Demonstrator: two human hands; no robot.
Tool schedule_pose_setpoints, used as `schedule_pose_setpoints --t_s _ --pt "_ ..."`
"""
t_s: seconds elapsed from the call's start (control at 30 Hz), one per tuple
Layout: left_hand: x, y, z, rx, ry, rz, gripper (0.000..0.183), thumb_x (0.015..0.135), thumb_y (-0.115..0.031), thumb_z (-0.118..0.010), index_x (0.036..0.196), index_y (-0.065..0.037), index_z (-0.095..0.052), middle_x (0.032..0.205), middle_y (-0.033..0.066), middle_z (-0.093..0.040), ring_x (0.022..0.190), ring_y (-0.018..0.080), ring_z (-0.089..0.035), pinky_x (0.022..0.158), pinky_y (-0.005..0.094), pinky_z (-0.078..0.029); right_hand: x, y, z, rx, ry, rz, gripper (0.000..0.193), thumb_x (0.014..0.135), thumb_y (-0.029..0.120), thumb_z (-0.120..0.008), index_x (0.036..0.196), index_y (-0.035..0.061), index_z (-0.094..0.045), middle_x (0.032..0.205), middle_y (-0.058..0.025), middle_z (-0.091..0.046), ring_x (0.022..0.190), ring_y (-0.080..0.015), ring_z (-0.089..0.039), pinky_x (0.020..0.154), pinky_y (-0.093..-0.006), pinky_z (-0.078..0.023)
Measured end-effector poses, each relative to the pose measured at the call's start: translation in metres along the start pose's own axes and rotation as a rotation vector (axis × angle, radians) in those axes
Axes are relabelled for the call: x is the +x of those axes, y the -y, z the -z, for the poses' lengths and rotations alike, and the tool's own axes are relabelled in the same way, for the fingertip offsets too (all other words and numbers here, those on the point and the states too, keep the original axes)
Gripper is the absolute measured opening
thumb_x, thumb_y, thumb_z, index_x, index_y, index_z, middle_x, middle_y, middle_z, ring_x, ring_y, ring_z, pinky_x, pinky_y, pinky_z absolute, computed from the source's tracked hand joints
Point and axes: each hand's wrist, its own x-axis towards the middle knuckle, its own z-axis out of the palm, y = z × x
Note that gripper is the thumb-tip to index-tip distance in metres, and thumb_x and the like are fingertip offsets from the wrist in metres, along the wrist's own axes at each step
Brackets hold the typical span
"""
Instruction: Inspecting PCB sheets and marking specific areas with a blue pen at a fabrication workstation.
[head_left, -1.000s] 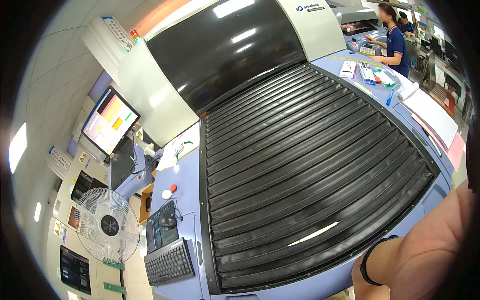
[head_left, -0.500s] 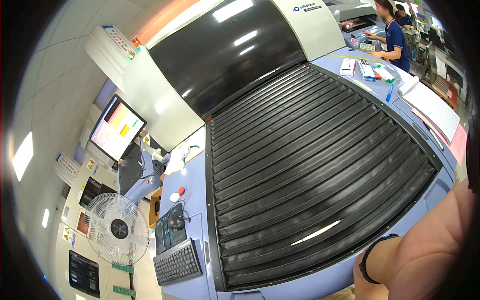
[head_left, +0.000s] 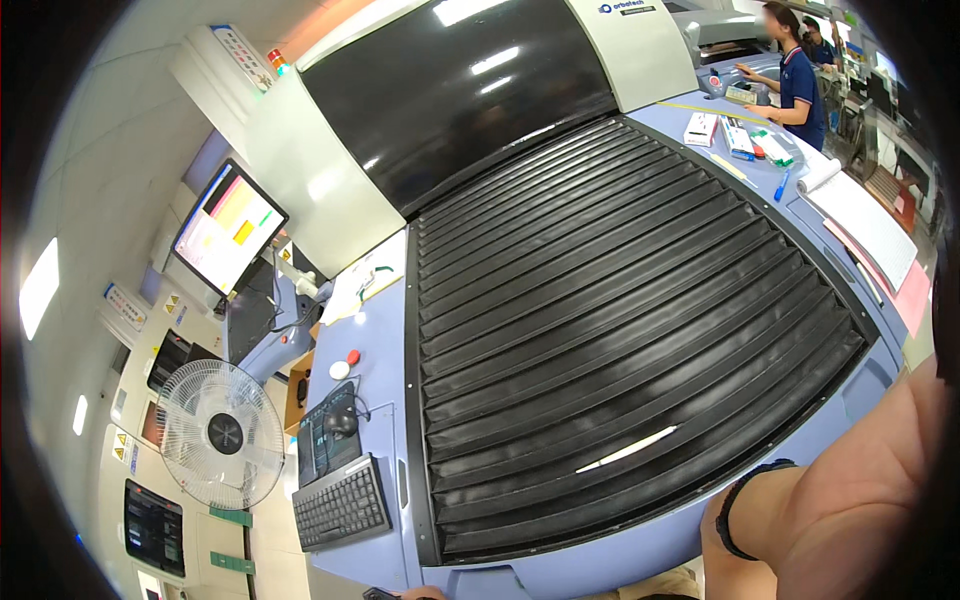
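My right hand (head_left: 865,475) is raised close at the lower right, with a black band (head_left: 735,512) around the wrist. Its palm side shows, but the fingers run off into the dark rim, so what they do is hidden. Only a sliver of my left hand (head_left: 424,593) shows at the bottom edge, beside a small dark object (head_left: 378,594) that I cannot make out. In front of me lies a machine bed covered by a black pleated bellows (head_left: 620,330). A thin pale strip (head_left: 628,450), perhaps a reflection, shows on its near folds.
Left of the bellows are a keyboard (head_left: 343,503), a mouse (head_left: 342,422), red and white round caps, a monitor (head_left: 228,230) and a standing fan (head_left: 222,434). On the right ledge lie small boxes (head_left: 701,128), a blue pen (head_left: 782,186) and papers (head_left: 865,225). A co-worker (head_left: 797,85) stands beyond.
The view has shifted slightly, moving the monitor, fan and keyboard up and left. A sliver of my left hand and a dark object have come in at the bottom edge. My right hand stays raised.
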Motion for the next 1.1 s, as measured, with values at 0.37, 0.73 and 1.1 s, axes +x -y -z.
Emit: schedule_pose_setpoints --t_s 0.37,0.73,1.1 --pt "-0.002 -0.004 0.004 -0.046 -0.022 -0.054 0.012 0.093 -0.01 -0.064 0.082 -0.007 -0.061 0.09 0.0099 -0.064 0.083 0.0261 -0.063 0.072 0.0348 -0.047 -0.001 0.002 0.0 0.005 0.002 -0.002 0.087 0.092 0.056 -0.064 0.155 0.0134 -0.022 0.159 -0.0186 -0.029 0.145 -0.0348 -0.036 0.119 -0.0454 -0.034" --pt "-0.009 -0.011 0.004 -0.075 -0.037 -0.117 0.014 0.092 -0.01 -0.065 0.079 -0.007 -0.059 0.086 0.0098 -0.063 0.08 0.0263 -0.062 0.07 0.0352 -0.046 -0.004 0.002 -0.001 0.013 0.007 -0.012 0.085 0.092 0.056 -0.063 0.154 0.0111 -0.024 0.157 -0.0199 -0.031 0.144 -0.0354 -0.037 0.119 -0.0457 -0.034" --pt "-0.014 -0.012 0.0 -0.118 -0.025 -0.185 0.017 0.091 -0.009 -0.065 0.076 -0.008 -0.057 0.083 0.0096 -0.061 0.078 0.0265 -0.061 0.069 0.0357 -0.046 -0.005 0.002 0.0 0.019 0.012 -0.003 0.084 0.093 0.056 -0.061 0.153 0.0088 -0.026 0.156 -0.0211 -0.033 0.143 -0.0361 -0.039 0.119 -0.0459 -0.034"
